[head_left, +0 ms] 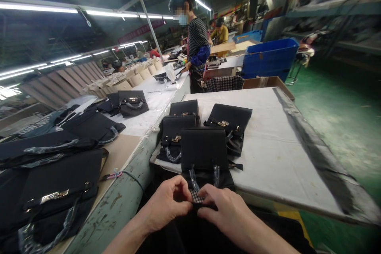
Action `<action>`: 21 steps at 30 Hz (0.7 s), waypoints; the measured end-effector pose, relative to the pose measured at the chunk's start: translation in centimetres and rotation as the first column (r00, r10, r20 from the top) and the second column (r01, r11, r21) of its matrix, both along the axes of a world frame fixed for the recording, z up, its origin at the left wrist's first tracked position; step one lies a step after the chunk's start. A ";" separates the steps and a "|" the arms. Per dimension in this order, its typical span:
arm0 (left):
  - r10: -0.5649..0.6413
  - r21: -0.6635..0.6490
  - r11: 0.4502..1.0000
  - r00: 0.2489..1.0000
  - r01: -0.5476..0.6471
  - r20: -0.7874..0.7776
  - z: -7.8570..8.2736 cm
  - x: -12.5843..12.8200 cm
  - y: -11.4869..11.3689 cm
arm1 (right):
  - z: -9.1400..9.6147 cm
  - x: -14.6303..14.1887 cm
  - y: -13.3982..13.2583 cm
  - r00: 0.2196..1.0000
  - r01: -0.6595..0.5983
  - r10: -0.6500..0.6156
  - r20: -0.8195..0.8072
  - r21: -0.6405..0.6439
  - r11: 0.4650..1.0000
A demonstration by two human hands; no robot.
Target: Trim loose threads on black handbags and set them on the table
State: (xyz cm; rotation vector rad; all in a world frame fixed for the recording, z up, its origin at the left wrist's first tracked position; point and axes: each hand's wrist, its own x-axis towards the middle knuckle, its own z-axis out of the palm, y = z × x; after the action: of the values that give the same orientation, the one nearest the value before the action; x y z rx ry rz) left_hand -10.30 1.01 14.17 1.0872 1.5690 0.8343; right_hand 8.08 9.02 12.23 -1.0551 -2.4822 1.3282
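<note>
A black handbag [204, 149] lies in front of me at the near edge of the white-covered table, its flap turned away and its plastic-wrapped handles towards me. At its near edge shows a patch of black-and-white checked fabric [195, 196]. My left hand [171, 200] pinches the bag's edge at the left of this fabric, thumb against forefinger. From the right, my right hand [222, 204] is closed on the same edge, its fingertips close to the left ones. Just beyond stand several more black bags with gold-coloured clasps, one of them a bag [229, 121] at the right.
To the left, a long bench [119, 190] carries more black bags, including a large handbag [59, 190]. A masked co-worker [196, 35] in a striped top stands at its far part. Behind the table [268, 139] are a cardboard box [268, 82] and a blue bin [269, 59].
</note>
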 end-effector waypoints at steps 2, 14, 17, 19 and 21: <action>-0.007 -0.010 1.000 1.000 0.007 0.006 0.0 -0.2 0.0 | 0.7 0.6 1.0 0.991 -0.128 0.130 0.015 -0.082 0.988; -0.102 -0.153 0.983 0.994 0.105 0.028 -0.7 -0.9 0.6 | 0.0 1.2 2.0 0.989 -0.148 0.144 -0.034 -0.252 0.956; -0.114 -0.203 0.972 0.993 0.120 0.044 -0.9 -0.9 0.8 | -0.4 1.2 2.0 0.989 -0.148 0.136 -0.066 -0.248 0.957; -0.109 -0.204 0.972 0.993 0.117 0.053 -1.1 -0.8 0.9 | -0.8 1.1 2.1 0.987 -0.155 0.141 -0.075 -0.254 0.955; -0.092 -0.197 0.975 0.994 0.102 0.063 -1.3 -0.6 1.0 | -1.1 1.0 2.1 0.986 -0.163 0.149 -0.076 -0.248 0.955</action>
State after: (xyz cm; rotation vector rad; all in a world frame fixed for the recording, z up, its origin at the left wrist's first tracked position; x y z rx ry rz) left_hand -10.93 2.01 12.86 0.9795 1.5072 0.6201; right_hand 9.04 11.09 11.14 -0.8651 -2.4454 1.7349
